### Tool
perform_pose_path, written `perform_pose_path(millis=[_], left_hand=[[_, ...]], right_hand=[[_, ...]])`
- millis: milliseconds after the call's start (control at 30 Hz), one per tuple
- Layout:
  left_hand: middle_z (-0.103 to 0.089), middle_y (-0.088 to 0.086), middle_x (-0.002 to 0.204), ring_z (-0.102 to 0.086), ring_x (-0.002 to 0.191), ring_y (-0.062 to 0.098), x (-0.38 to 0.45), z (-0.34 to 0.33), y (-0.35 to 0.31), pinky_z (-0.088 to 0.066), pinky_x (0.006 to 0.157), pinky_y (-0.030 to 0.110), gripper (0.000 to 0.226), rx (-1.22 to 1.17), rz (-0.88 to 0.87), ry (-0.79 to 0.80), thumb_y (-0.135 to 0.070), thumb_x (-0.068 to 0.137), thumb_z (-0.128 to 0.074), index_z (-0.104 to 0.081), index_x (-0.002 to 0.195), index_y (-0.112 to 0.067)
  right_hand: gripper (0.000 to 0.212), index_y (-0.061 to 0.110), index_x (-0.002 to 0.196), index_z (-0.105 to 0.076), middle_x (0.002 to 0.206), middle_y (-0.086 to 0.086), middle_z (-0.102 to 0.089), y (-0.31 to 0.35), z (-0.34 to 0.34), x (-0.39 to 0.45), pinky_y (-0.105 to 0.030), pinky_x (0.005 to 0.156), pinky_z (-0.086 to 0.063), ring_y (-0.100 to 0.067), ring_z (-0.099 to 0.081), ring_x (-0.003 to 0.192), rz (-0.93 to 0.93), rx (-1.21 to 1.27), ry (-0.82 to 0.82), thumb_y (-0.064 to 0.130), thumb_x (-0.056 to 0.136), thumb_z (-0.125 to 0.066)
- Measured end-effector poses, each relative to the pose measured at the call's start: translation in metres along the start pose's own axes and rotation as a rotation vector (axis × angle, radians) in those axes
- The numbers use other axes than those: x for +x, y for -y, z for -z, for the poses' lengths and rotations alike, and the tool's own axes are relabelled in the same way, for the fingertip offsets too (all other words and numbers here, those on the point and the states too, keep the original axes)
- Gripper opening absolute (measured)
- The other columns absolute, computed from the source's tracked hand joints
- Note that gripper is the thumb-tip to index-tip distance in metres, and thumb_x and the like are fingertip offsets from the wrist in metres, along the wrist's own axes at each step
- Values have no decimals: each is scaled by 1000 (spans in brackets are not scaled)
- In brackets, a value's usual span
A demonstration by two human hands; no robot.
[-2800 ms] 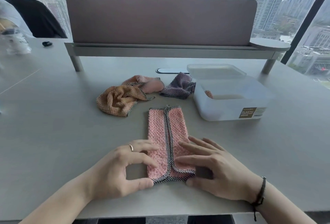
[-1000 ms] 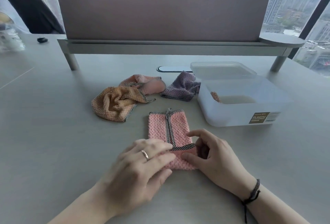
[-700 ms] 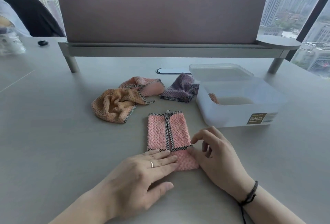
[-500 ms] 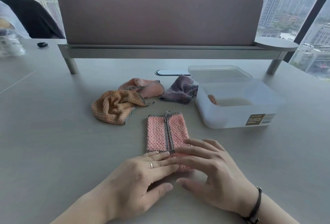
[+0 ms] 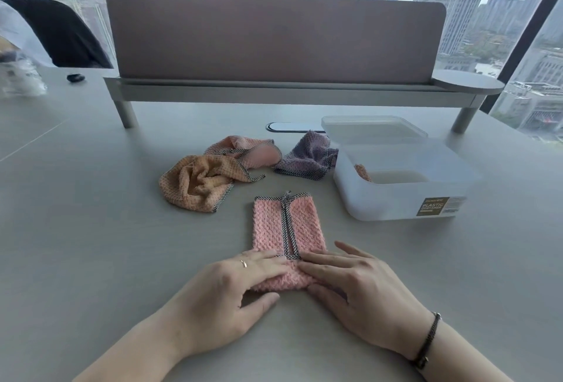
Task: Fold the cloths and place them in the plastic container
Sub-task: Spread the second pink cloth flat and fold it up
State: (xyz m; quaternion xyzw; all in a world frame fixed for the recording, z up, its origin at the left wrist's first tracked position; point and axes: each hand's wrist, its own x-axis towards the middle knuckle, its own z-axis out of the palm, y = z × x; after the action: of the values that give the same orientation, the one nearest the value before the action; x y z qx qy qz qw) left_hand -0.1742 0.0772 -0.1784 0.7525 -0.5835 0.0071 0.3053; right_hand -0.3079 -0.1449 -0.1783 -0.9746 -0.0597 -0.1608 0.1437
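Basically, both hands, left hand (image 5: 225, 296) and right hand (image 5: 350, 293), press straight fingers flat on the pink cloth's (image 5: 286, 229) near fold on the bench (image 5: 91, 244), probably creasing it; plastic container (image 5: 405, 198) waits open beside.

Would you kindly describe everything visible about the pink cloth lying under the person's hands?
The pink cloth looks like nubby, waffle-textured fabric edged in black-and-white checked trim. It lies flat on the grey table, its two sides folded inward so the trimmed edges meet down the middle, and its near end is turned up over itself. The left hand and right hand press that near fold with straight fingers.
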Motion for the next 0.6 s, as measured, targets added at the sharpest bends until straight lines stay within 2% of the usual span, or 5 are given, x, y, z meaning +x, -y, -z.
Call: perform_pose_path(millis=[200,267,333,467,600], left_hand=[[-63,-16,133,-48,129,-11,3,4,-1,-35,110,13,44,-15,35,-37,-21,86,-68,-65,129,-26],[-68,-17,125,-55,120,-12,5,4,1,-39,103,9,45,-18,52,-73,-11,81,-70,-68,124,-25],[-72,-18,114,-61,109,-13,8,5,4,-45,94,8,42,-30,89,-127,-7,78,-70,-72,116,-25],[-75,-21,97,-66,92,-13,12,7,8,-46,79,7,22,-91,204,-252,-17,82,-74,-77,103,-26],[-75,-21,92,-69,88,-4,16,7,14,-53,78,25,14,-115,312,-271,-26,86,-76,-75,99,-31]], right_hand=[[28,36,118,-67,120,24,-68,0,2,8,-30,113,-39,3,-62,113,-33,58,-92,45,103,-45],[28,36,115,-67,113,23,-71,-1,3,10,-27,113,-38,-3,-65,106,-65,85,-120,49,100,-46],[31,37,114,-67,110,24,-71,-4,5,10,-24,111,-39,0,-65,104,-88,144,-82,56,92,-55],[36,36,111,-68,100,20,-70,-8,7,7,-25,86,-50,-3,-64,93,-115,189,-83,49,79,-72],[17,33,96,-73,84,13,-72,-10,9,14,-19,72,-49,-3,-65,79,-281,280,-209,41,80,-75]])
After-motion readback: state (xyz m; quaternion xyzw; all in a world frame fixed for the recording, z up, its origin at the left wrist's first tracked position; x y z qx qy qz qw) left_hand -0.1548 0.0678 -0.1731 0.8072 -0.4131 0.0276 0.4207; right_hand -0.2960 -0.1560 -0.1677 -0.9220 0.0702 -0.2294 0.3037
